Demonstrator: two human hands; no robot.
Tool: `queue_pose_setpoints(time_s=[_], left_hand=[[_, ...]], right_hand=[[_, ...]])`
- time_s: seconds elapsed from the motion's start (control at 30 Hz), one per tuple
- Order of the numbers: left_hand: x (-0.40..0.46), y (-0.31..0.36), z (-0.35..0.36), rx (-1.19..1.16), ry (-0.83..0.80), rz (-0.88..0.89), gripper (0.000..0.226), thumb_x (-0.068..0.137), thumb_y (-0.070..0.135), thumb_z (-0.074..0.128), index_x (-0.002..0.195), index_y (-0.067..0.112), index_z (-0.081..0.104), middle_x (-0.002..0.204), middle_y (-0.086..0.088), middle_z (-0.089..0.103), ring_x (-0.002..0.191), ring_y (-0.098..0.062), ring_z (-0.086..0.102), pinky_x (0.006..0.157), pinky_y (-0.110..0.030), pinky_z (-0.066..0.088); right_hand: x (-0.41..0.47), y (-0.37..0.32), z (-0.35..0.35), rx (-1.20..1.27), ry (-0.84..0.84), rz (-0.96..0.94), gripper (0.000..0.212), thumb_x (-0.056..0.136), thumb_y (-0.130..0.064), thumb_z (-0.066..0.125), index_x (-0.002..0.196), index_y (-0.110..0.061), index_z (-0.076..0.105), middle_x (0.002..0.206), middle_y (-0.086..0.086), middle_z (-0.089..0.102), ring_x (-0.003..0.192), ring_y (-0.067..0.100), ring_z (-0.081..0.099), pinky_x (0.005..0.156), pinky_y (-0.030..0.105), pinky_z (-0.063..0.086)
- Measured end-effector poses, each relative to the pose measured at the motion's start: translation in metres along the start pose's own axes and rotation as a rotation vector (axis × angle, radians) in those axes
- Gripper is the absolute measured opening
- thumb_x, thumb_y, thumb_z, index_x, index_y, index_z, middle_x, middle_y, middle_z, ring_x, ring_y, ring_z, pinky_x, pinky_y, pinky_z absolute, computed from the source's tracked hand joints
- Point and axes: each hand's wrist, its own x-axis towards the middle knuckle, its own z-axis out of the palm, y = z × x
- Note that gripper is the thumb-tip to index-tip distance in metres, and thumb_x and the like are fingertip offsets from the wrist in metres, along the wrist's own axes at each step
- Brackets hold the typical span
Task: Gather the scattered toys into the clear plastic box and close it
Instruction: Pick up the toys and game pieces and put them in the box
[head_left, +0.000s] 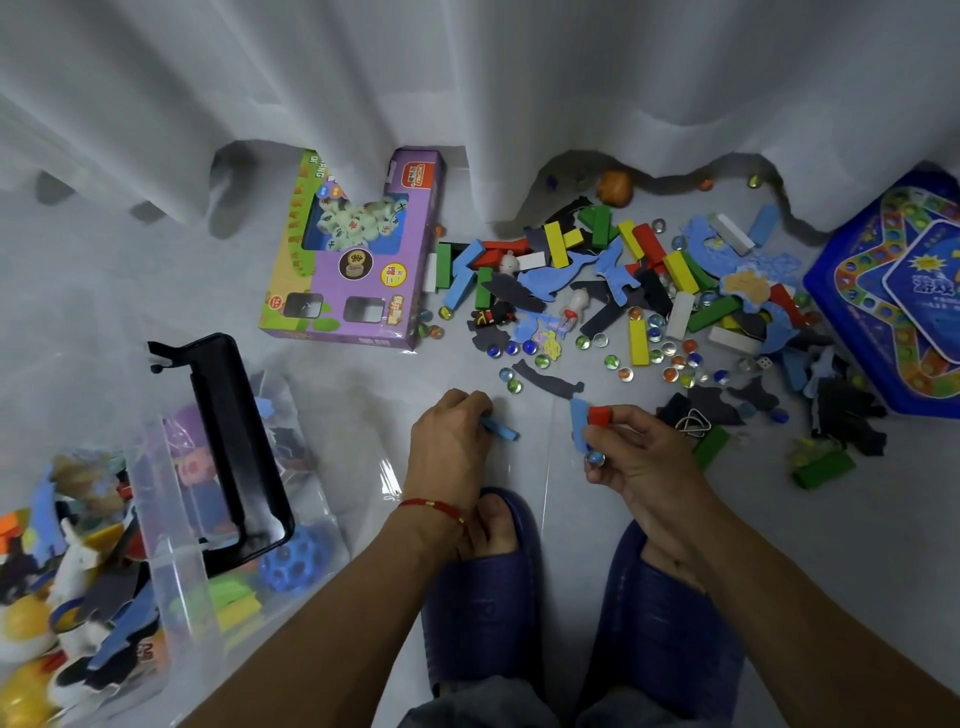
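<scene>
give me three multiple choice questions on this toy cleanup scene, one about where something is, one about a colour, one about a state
1. Where does the purple game box lie?
A. inside the clear plastic box
B. on the floor by the curtain, left of the toy pile
C. under the person's slippers

2. What colour is the small block at the top of the right hand?
A. red
B. yellow
C. white

3. What state is the clear plastic box in?
A. closed and latched
B. open, with toys inside
C. open and bare

Answers:
1. B: the purple box rests on the floor with the white curtain draped over its far edge, and the loose blocks and marbles lie to its right.
2. A: a red block shows above the right hand's fingers, beside a light blue piece.
3. B: many toys show inside the box, and no lid covers them.
</scene>
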Motion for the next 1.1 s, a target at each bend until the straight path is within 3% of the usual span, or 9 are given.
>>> queue_pose_setpoints(time_s=[0.17,0.27,0.43,0.53,0.67,0.8,0.87,1.0,1.1], left_hand=[[-0.009,-0.003,-0.008,-0.152,0.134,-0.144,0.016,0.080,0.009,0.073,0.093,0.018,0.073,0.087,0.003,0.070,0.077,-0.012,0.061,0.076,-0.020,0.050],[-0.017,0.009,-0.023,-0.350,0.156,-0.280,0.018,0.075,0.008,0.075,0.086,0.023,0.073,0.077,0.007,0.069,0.068,-0.011,0.064,0.071,-0.024,0.057],[-0.044,0.042,-0.063,-0.744,0.140,-0.519,0.022,0.073,0.000,0.073,0.085,0.019,0.073,0.080,-0.010,0.072,0.068,-0.023,0.072,0.067,-0.033,0.062],[-0.070,0.058,-0.098,-1.160,0.145,-0.760,0.022,0.079,-0.006,0.067,0.095,0.009,0.069,0.082,-0.020,0.072,0.064,-0.026,0.071,0.074,-0.046,0.061],[-0.112,0.065,-0.167,-1.445,0.230,-0.711,0.019,0.085,-0.008,0.065,0.104,-0.004,0.064,0.088,-0.018,0.070,0.072,-0.024,0.070,0.072,-0.033,0.061],[-0.154,0.028,-0.231,-1.502,0.450,-0.681,0.007,0.087,-0.008,0.060,0.088,-0.002,0.064,0.087,-0.020,0.066,0.075,-0.025,0.065,0.068,-0.029,0.060],[-0.171,-0.006,-0.251,-1.490,0.518,-0.739,0.009,0.088,-0.007,0.060,0.097,-0.006,0.062,0.091,-0.020,0.064,0.073,-0.024,0.065,0.063,-0.025,0.059],[-0.187,-0.064,-0.282,-1.471,0.445,-0.887,0.018,0.093,0.001,0.056,0.109,-0.006,0.060,0.105,-0.023,0.065,0.068,-0.022,0.071,0.060,-0.026,0.059],[-0.186,-0.076,-0.300,-1.411,0.442,-0.888,0.023,0.094,0.005,0.054,0.111,-0.009,0.056,0.101,-0.028,0.063,0.076,-0.035,0.069,0.072,-0.036,0.060]], right_hand=[[-0.015,-0.003,0.001,0.082,-0.012,0.013,0.018,0.089,0.000,0.065,0.107,0.000,0.065,0.079,0.011,0.065,0.062,0.015,0.057,0.054,0.023,0.052],[-0.032,-0.010,0.003,0.092,-0.044,0.030,0.018,0.090,-0.002,0.064,0.107,0.000,0.065,0.084,0.013,0.062,0.062,0.014,0.055,0.054,0.021,0.051],[-0.070,-0.046,0.028,0.066,-0.134,-0.016,0.017,0.093,-0.003,0.060,0.110,-0.002,0.063,0.093,0.017,0.059,0.062,0.012,0.053,0.054,0.020,0.050],[-0.099,-0.077,0.057,-0.016,-0.192,-0.041,0.012,0.091,0.000,0.062,0.103,-0.003,0.064,0.094,0.020,0.059,0.063,0.017,0.052,0.051,0.022,0.050],[-0.143,-0.116,0.115,-0.279,-0.329,-0.061,0.021,0.088,-0.004,0.068,0.108,-0.006,0.065,0.101,0.018,0.063,0.068,0.020,0.059,0.057,0.024,0.054],[-0.191,-0.129,0.204,-0.462,-0.555,-0.035,0.029,0.086,-0.004,0.071,0.114,-0.006,0.064,0.097,0.015,0.067,0.070,0.017,0.065,0.062,0.027,0.059],[-0.212,-0.121,0.249,-0.480,-0.647,-0.010,0.028,0.088,-0.002,0.068,0.116,-0.002,0.061,0.098,0.016,0.067,0.073,0.021,0.068,0.067,0.030,0.062],[-0.229,-0.108,0.299,-0.530,-0.721,0.037,0.037,0.095,-0.009,0.062,0.126,0.006,0.051,0.123,0.022,0.060,0.100,0.029,0.071,0.090,0.037,0.058],[-0.230,-0.113,0.294,-0.487,-0.757,0.070,0.048,0.097,-0.010,0.057,0.140,0.004,0.040,0.139,0.029,0.042,0.118,0.037,0.060,0.089,0.037,0.058]])
